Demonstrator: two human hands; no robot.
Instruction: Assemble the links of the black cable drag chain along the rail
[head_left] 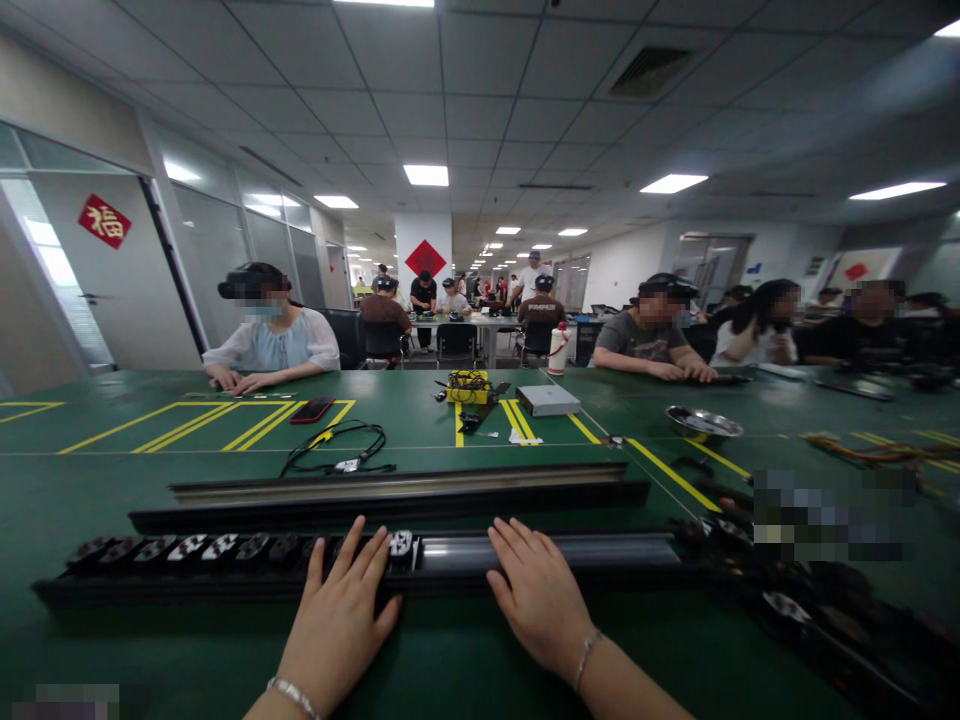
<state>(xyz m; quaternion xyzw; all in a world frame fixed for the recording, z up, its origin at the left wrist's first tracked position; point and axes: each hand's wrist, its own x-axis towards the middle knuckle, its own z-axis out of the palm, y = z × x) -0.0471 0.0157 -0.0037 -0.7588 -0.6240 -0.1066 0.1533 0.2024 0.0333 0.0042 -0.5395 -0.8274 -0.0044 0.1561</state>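
A long black channel (465,580) lies across the green table in front of me. Along its left half sits a row of socket-like modules (221,547), some black and some with white faces. My left hand (341,600) rests on this row with fingers spread, hiding several modules. Just right of its fingertips is a white-faced module (401,545). My right hand (536,590) lies flat over the smooth grey strip (622,552) in the channel's right half, fingers stretched out. Neither hand grips anything. Behind runs a second long dark rail (397,490), apart from the channel.
Dark parts (817,610) are heaped at the right. Farther back are a black cable (337,450), a phone (312,410), a yellow box (466,386), a grey box (548,400) and a metal bowl (703,424). People with headgear sit across the table.
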